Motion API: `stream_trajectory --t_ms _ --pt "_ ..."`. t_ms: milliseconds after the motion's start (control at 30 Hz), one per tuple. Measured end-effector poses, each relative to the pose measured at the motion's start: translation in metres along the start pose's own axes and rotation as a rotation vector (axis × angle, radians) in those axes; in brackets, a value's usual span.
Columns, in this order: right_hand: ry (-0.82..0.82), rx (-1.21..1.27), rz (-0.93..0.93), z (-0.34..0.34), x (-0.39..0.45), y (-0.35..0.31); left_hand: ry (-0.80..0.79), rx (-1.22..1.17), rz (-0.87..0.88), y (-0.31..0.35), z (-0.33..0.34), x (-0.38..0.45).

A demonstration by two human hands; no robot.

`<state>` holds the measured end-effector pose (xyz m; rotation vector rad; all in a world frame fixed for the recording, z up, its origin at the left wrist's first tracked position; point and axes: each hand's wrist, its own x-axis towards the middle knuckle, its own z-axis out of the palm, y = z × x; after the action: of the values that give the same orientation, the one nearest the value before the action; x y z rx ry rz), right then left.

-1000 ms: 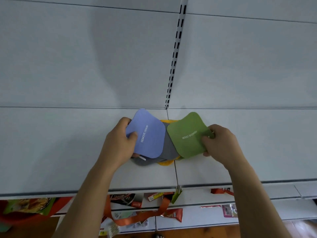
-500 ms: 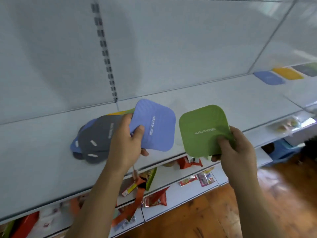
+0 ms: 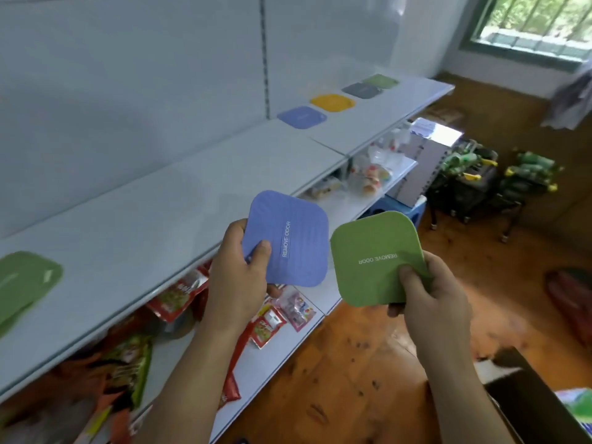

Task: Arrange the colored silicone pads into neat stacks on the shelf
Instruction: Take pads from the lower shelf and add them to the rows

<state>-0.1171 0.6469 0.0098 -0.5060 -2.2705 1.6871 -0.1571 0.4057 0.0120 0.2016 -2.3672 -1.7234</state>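
Observation:
My left hand grips a blue silicone pad by its left edge, thumb on top. A green pad is pinched at its lower right corner by my right hand. Both pads hang in front of the white shelf, off its front edge. Far along the shelf to the right lie a blue pad, a yellow pad, a grey pad and a green pad in a row. Another green pad lies on the shelf at the far left.
Lower shelves hold snack packets and small bagged goods. A wooden floor stretches to the right, with a blue stool, crates of green bottles and a dark box near my right arm.
The view has swung right along the shelf. Both hands carried the blue and green pads away from the pile, which has slid out of view at the left; the row of pads is closer.

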Motion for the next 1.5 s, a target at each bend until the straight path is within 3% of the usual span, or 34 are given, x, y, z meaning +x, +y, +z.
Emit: stream_trajectory --t_ms 533,733,1067,1333,1500 --pt "0.189 -0.018 0.036 -0.075 0.208 0.034 -0.188 -0.114 -0.047 0.036 0.229 0.153" --pt "0.174 0.002 0.040 -0.084 0.288 0.043 -0.151 -0.106 -0.055 0.049 0.288 0.207" --pt "-0.136 0.028 -0.023 -0.065 0.474 0.039 0.201 -0.112 -0.133 0.059 0.347 0.293" --pt "-0.441 0.025 -0.080 0.011 0.555 0.013 0.643 -0.072 -0.244 0.041 0.306 0.333" --pt "-0.563 -0.036 -0.141 0.065 0.574 -0.005 0.771 -0.104 -0.298 0.025 0.281 0.368"
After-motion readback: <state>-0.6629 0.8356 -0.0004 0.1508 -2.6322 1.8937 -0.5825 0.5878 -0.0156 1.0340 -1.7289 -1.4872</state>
